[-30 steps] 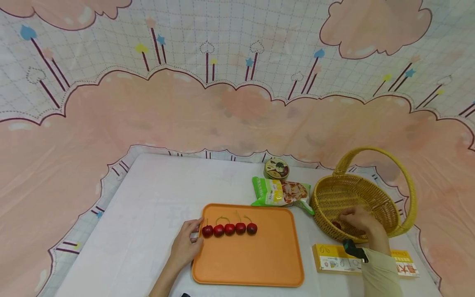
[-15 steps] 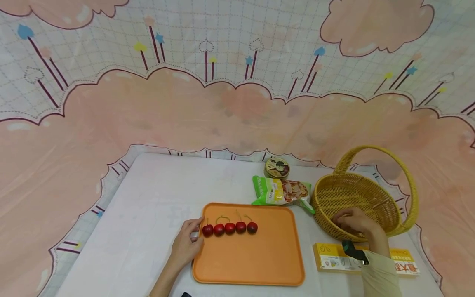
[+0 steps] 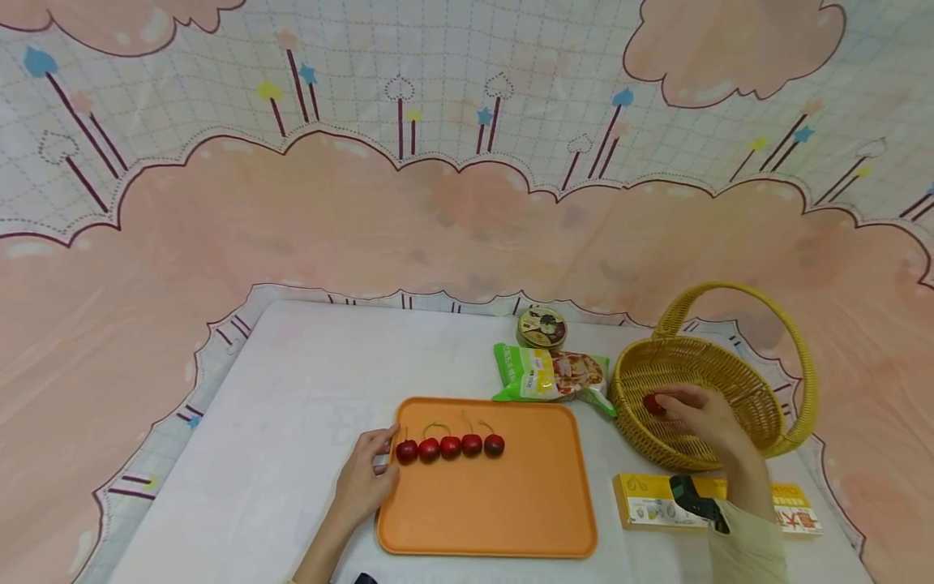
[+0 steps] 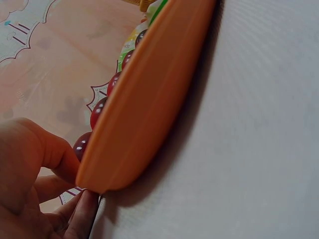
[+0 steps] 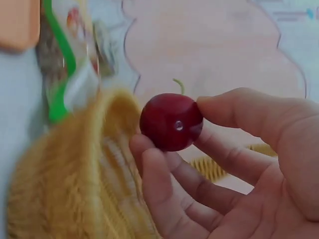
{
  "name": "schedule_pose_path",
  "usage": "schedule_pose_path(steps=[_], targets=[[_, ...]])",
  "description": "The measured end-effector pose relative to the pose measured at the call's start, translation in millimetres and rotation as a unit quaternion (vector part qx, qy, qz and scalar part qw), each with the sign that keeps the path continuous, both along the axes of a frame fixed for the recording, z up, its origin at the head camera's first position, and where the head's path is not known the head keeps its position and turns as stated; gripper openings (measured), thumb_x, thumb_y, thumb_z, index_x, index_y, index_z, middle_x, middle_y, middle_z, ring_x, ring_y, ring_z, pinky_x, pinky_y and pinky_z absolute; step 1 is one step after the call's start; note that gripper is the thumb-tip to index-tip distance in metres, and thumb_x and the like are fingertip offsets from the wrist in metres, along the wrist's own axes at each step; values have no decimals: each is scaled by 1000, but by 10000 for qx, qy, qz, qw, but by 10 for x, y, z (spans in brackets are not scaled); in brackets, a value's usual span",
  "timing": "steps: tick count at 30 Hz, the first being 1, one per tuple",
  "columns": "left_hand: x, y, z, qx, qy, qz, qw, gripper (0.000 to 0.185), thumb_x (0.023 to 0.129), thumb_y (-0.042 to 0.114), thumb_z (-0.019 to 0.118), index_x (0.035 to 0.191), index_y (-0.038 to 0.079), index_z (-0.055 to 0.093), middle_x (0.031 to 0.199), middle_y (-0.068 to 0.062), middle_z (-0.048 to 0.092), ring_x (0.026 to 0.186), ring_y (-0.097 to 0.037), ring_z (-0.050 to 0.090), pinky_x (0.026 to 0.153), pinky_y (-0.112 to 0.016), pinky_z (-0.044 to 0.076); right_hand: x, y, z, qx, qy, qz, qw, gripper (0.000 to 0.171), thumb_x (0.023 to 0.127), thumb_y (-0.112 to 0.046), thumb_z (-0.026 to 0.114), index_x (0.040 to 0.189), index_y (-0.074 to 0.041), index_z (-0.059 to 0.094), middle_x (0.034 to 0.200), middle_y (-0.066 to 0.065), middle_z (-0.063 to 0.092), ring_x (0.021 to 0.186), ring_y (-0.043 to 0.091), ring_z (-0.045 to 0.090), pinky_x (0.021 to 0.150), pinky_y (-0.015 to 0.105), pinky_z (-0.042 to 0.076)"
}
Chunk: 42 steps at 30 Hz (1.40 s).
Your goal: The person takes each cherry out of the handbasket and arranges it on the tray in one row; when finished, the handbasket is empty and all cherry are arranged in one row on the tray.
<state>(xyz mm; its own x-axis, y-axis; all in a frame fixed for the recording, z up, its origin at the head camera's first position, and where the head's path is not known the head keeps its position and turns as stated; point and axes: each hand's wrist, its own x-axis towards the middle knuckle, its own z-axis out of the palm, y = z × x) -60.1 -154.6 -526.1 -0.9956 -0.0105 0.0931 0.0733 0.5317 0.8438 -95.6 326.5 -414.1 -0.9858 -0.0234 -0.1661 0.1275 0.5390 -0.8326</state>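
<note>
My right hand [image 3: 696, 410] pinches a dark red cherry [image 5: 172, 122] between thumb and fingertips, over the yellow wicker basket [image 3: 766, 405]. A short green stem sticks up from that cherry in the right wrist view. On the left, my left hand [image 3: 365, 474] grips the left rim of an orange tray [image 3: 489, 511], with fingers on both sides of the edge in the left wrist view. Along the tray's upper left part lies a row of several cherries [image 3: 450, 447], their stems pointing away from me. The nearest of them sits close to my left fingertips.
Behind the tray lies a green snack bag [image 3: 554, 375], with a round tin [image 3: 542, 327] beyond it. A yellow box [image 3: 660, 501] lies in front of the basket, partly under my right forearm. The basket's tall handle [image 3: 795, 341] arches over its right side.
My right hand has lifted a little from the basket's inside, and a cherry now shows at its fingertips. The left hand and the row on the tray stay as they were.
</note>
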Motion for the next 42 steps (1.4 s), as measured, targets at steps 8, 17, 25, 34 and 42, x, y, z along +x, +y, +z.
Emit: schedule_pose_path(steps=[8,17,25,34,42], targets=[[-37,-28,3,-26,-122,36,9999,54,80,-4,63,134,3,60,123,-12,56,103,-26,60,82,-32,57,6,-602,-120,-915,197,262,9953,36,97,-13,60,121,13,60,112,23,65,86,13,68,73,30,58],[5,-42,-1,-58,-126,69,9999,54,79,-5,63,133,2,61,121,-13,56,101,-26,60,80,-31,57,-59,-1320,-499,-985,-33,735,9924,34,84,-7,75,114,7,67,108,19,65,88,26,65,71,30,55],[9,-28,-11,23,-145,37,9999,55,80,-5,63,134,3,60,122,-12,56,103,-26,60,81,-28,57,-23,-1686,-714,-691,-138,602,9957,24,85,-1,71,104,11,65,85,11,64,76,17,59,63,30,56],[29,-18,-19,83,-75,9,9999,54,80,-6,63,133,2,60,122,-13,56,103,-27,60,80,-27,56,24,-1765,-760,-423,-113,497,9978,18,88,-5,68,97,10,69,81,9,69,71,19,64,61,27,51],[29,-58,13,168,84,-105,9998,53,79,-8,63,131,0,61,121,-14,56,103,-29,60,82,-33,57,6,-1770,-741,-597,-17,898,9942,20,92,-6,63,101,11,67,84,14,68,72,22,64,60,25,49]])
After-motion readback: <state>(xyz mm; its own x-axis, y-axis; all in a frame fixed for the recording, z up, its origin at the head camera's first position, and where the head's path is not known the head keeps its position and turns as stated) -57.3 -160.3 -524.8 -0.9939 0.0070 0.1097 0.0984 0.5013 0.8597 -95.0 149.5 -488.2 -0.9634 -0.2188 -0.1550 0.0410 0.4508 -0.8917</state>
